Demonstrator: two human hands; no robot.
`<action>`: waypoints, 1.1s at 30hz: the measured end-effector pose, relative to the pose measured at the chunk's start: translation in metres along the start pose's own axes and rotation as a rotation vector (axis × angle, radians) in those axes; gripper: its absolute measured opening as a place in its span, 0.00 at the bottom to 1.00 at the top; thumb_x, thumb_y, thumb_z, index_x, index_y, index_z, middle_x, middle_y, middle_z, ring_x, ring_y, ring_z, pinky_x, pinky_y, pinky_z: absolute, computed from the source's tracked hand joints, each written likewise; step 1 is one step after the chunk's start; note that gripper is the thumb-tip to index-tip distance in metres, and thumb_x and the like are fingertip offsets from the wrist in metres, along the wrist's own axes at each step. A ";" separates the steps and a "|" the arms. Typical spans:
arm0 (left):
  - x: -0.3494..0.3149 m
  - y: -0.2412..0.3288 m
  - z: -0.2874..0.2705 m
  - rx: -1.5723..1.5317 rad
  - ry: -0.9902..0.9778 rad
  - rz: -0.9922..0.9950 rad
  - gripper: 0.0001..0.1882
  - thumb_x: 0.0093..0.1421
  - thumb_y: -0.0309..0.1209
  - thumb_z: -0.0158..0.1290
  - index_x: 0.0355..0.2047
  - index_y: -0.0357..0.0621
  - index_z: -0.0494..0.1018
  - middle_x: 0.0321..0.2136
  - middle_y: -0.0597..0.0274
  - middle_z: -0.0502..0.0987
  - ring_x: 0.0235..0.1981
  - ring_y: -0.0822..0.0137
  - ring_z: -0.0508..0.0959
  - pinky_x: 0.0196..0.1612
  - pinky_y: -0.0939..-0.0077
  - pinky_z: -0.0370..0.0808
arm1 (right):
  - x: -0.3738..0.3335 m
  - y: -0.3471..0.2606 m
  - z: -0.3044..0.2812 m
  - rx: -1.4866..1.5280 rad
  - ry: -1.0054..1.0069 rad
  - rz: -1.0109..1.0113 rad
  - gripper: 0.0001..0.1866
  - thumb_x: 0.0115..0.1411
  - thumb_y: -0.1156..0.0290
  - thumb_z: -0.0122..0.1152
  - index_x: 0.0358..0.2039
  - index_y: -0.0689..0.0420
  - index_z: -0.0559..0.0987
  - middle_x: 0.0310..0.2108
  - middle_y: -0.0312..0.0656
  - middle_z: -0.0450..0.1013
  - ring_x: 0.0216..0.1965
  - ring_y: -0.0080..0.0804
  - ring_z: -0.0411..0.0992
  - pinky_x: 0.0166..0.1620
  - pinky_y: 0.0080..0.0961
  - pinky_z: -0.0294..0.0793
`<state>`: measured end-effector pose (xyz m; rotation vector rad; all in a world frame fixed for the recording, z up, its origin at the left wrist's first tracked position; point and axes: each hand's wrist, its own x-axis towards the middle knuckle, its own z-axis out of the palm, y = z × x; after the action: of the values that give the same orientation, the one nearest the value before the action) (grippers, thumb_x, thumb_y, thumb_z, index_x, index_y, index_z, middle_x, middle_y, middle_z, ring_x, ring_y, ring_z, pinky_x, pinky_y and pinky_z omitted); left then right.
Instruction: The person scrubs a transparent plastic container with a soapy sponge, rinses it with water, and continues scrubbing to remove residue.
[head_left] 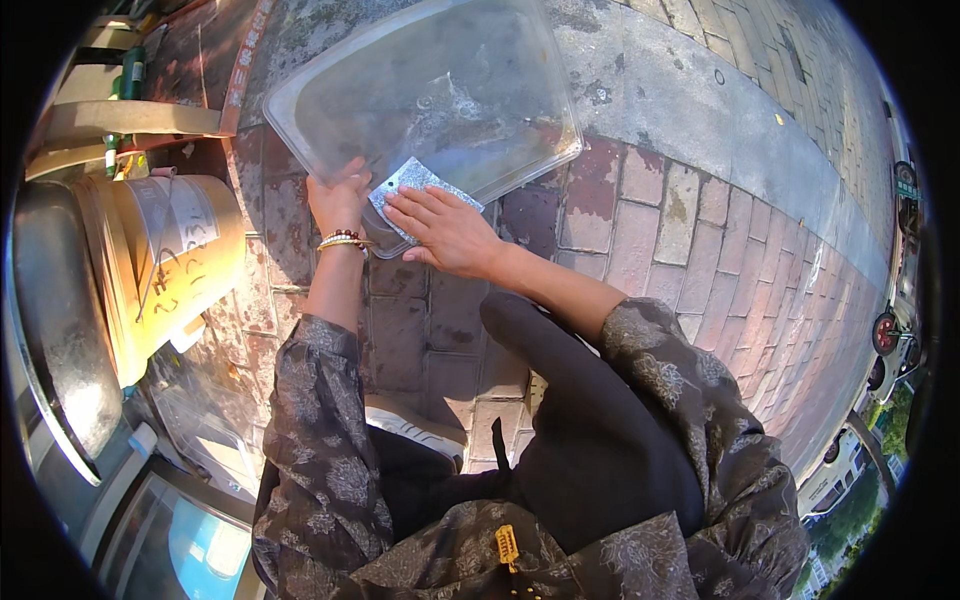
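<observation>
A large clear plastic tray is held tilted over a brick pavement, filling the view toward 12 o'clock. Its near rim is gripped by the left hand, whose fingers are curled shut over the edge at the tray's 7 o'clock corner; a beaded bracelet is worn on that wrist. Just to the right, at about 5 o'clock of that hand, a small grey scouring pad is pressed flat against the tray's surface by the right hand. The fingers of that hand are stretched out nearly straight over the pad, so it is pinned under them rather than clenched; whether the thumb hooks beneath it cannot be told. Water drops and streaks are seen on the tray's inside.

At 9 o'clock a tan bucket with scrawled markings is seen, touching a steel basin at its left. A white shoe is seen on the bricks at 6 o'clock, between the patterned sleeves.
</observation>
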<state>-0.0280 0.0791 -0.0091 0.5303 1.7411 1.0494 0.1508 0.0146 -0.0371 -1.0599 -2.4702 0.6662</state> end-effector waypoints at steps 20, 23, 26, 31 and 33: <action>-0.024 -0.021 0.013 -0.141 0.051 -0.043 0.27 0.57 0.15 0.48 0.57 0.41 0.59 0.47 0.49 0.78 0.39 0.63 0.81 0.34 0.76 0.74 | -0.026 0.081 -0.054 0.139 -0.027 0.097 0.12 0.45 0.71 0.71 0.32 0.50 0.78 0.40 0.32 0.72 0.48 0.37 0.69 0.47 0.38 0.66; -0.028 -0.021 0.008 -0.159 0.082 -0.054 0.27 0.56 0.14 0.48 0.57 0.41 0.59 0.46 0.49 0.79 0.38 0.64 0.81 0.33 0.77 0.74 | -0.042 0.151 -0.097 0.164 -0.016 0.144 0.13 0.43 0.74 0.71 0.30 0.52 0.78 0.38 0.34 0.74 0.45 0.40 0.69 0.46 0.38 0.67; -0.030 -0.021 0.017 -0.179 0.085 -0.067 0.27 0.57 0.14 0.48 0.57 0.41 0.60 0.46 0.50 0.79 0.36 0.64 0.81 0.33 0.77 0.74 | -0.045 0.152 -0.085 0.162 -0.020 0.152 0.13 0.42 0.75 0.71 0.29 0.52 0.77 0.38 0.34 0.74 0.45 0.41 0.69 0.46 0.38 0.67; -0.029 -0.029 0.022 -0.188 0.135 -0.069 0.27 0.57 0.14 0.48 0.57 0.40 0.59 0.45 0.50 0.79 0.35 0.65 0.80 0.32 0.78 0.74 | -0.007 0.037 -0.012 0.232 -0.019 0.110 0.11 0.43 0.72 0.73 0.27 0.51 0.78 0.36 0.33 0.72 0.47 0.36 0.69 0.49 0.34 0.65; -0.025 -0.023 0.021 -0.177 0.103 -0.068 0.28 0.57 0.14 0.48 0.58 0.40 0.59 0.45 0.50 0.79 0.35 0.65 0.80 0.31 0.78 0.73 | -0.001 0.023 -0.006 0.219 -0.042 0.125 0.13 0.44 0.72 0.72 0.30 0.51 0.76 0.39 0.34 0.71 0.47 0.37 0.68 0.49 0.35 0.65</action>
<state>0.0040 0.0571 -0.0177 0.3084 1.7222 1.1866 0.1673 0.0291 -0.0452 -1.1302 -2.3145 0.9814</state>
